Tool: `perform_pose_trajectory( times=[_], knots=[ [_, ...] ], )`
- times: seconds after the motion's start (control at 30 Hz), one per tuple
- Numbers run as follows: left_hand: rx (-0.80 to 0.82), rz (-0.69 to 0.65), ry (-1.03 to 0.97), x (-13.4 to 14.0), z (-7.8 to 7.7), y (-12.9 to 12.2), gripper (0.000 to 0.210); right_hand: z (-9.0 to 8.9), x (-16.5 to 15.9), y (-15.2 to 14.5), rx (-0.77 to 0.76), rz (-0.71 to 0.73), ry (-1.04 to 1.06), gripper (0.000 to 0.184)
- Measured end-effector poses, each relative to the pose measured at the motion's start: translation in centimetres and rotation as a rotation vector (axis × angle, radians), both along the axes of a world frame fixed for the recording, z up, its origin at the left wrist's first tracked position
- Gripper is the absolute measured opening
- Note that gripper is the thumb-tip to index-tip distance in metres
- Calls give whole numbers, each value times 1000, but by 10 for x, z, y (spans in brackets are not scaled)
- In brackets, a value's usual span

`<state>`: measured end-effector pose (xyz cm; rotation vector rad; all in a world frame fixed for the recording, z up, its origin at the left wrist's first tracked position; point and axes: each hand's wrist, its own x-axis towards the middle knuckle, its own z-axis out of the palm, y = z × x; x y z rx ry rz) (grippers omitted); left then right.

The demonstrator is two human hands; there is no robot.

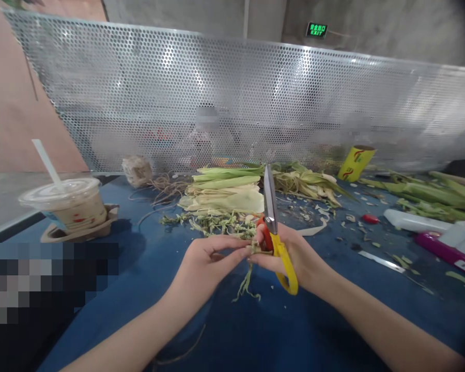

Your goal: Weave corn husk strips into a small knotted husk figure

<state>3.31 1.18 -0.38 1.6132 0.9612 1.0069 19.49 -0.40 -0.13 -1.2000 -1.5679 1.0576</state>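
Observation:
My left hand (207,261) is closed, with thumb and fingertips pinching a thin green plant sprig (248,283) whose split ends hang below. My right hand (294,248) meets it fingertip to fingertip at the sprig and also carries scissors (270,201). Their metal blades point up and away and look shut; one handle loop is yellow, the other red and partly hidden by fingers. Just beyond the hands lie small knotted green plant pieces (220,223). Behind these sits a stack of pale green corn husks (225,188).
To the left, a lidded drink cup (79,206) with a straw stands in a cardboard holder. Twine (170,186) lies farther back. On the right are a yellow tube (356,163), a small knife (382,261), a white-and-purple tool (445,248) and scattered scraps. A perforated metal screen (232,93) borders the back.

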Motion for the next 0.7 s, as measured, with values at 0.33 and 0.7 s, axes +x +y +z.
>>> perform_pose_trajectory(
  times=[0.33,0.7],
  knots=[
    [-137,96,-55,-1,7,-2,13,-5,-1,4,-8,-8,324,27],
    [-207,-5,-169,0,2,-5,22,-10,0,2,-6,5,391,23]
  ],
)
